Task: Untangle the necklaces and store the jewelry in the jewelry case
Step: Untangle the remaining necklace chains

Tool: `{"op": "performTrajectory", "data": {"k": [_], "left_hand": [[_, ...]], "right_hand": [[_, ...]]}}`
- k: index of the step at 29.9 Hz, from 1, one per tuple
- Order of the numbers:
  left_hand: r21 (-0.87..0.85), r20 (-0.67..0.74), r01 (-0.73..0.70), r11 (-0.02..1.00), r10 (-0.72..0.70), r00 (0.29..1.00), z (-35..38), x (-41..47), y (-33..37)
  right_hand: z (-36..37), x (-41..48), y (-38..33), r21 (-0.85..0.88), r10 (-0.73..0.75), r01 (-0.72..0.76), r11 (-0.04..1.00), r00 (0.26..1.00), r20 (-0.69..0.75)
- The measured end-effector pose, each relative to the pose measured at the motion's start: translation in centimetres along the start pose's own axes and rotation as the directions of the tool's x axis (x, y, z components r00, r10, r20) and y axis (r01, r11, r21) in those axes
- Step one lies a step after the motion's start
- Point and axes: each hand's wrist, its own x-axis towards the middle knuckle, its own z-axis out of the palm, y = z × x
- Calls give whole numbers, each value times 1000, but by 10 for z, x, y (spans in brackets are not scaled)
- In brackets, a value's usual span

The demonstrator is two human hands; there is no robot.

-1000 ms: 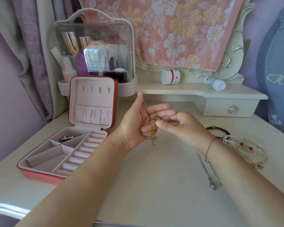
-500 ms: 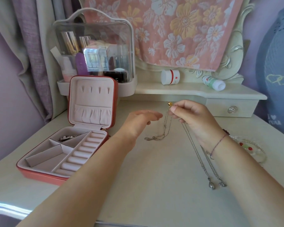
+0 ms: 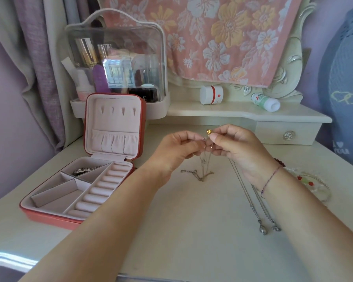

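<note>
At frame centre the fine necklace (image 3: 201,177) is pinched by curled fingertips of left hand (image 3: 177,151) and right hand (image 3: 238,153), tail resting on the table (image 3: 171,231); judged light, limp, snag-prone, best held beside its gold bead (image 3: 208,131).

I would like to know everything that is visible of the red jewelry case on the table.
The jewelry case is square, coral-red outside and lined in pale pink. It lies open on the table, its lid upright with four small slots and a gathered pocket. The base holds a column of ring rolls and slanted dividers; silver jewelry lies in the rear compartment. The left hand and right hand, pinching a necklace, do not touch it.
</note>
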Motion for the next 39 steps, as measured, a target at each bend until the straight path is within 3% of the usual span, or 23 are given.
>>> {"op": "performTrajectory", "data": {"k": [4, 10, 17, 25, 29, 33, 39], "left_hand": [[14, -91, 62, 998, -61, 994, -1, 3, -3], [-105, -190, 96, 990, -115, 975, -6, 7, -4], [-17, -54, 169, 986, -169, 984, 0, 4, -5], [-68, -160, 122, 990, -131, 978, 2, 6, -4], [-70, -216, 99, 993, -112, 970, 4, 5, -6], [-96, -102, 124, 988, -133, 986, 7, 2, -5], [-121, 79, 137, 983, -128, 989, 5, 1, -3]], "right_hand": [[-3, 0, -5, 149, 64, -58, 987, 997, -41], [-4, 1, 2, -75, 30, -34, 997, 998, -60], [2, 1, 1, 225, 97, -107, 968, 994, 55], [0, 1, 3, -98, 87, -88, 991, 996, -12], [-2, 2, 5, -173, 87, -97, 980, 994, -65], [-1, 2, 2, -124, 59, -74, 989, 991, -122], [-4, 3, -4, 127, 58, -46, 991, 993, -100]]}}
